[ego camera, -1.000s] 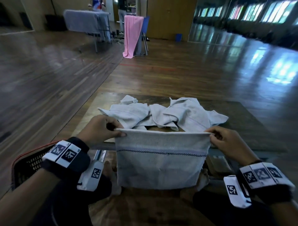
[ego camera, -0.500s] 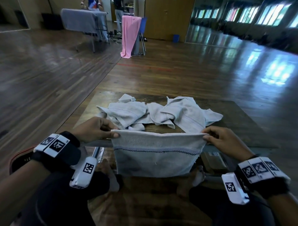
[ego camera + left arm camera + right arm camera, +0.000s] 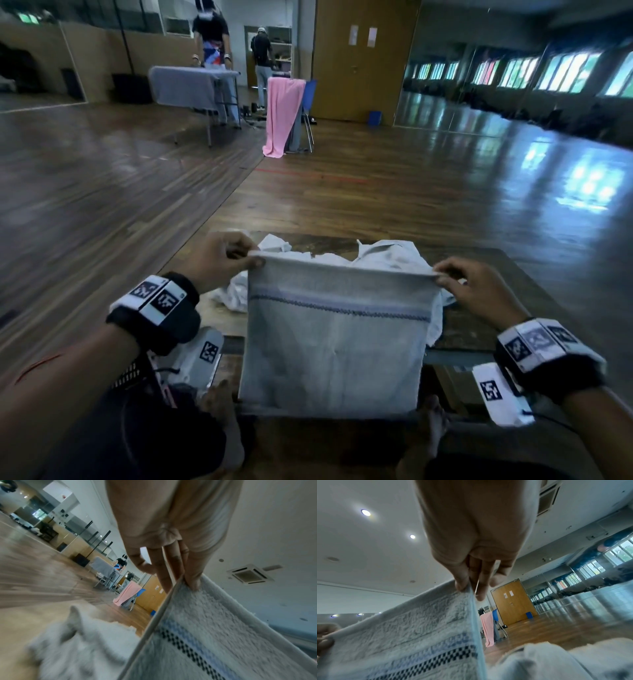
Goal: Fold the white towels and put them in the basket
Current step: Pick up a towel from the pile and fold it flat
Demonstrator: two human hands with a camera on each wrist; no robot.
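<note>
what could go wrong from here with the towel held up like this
1. Each hand, left and right, only pinches a top corner of the towel; a corner could slip and spoil the fold.
2. The pile of loose towels lies right behind it on the table; laying it down there might snag or bunch it.
3. The basket is low at the left, mostly hidden by the left arm, so the drop could miss.

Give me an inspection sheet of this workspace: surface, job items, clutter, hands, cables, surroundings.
Surface: low wooden table.
Job's things: striped towel held up by its top corners; unfolded towels heaped behind; basket at lower left, contents hidden.
Clutter: nothing seen.
Hands: left hand and right hand each pinch a corner.
Cables: thin lead by right wrist.
Surroundings: wooden floor, pink cloth over a chair, two people far off.
</note>
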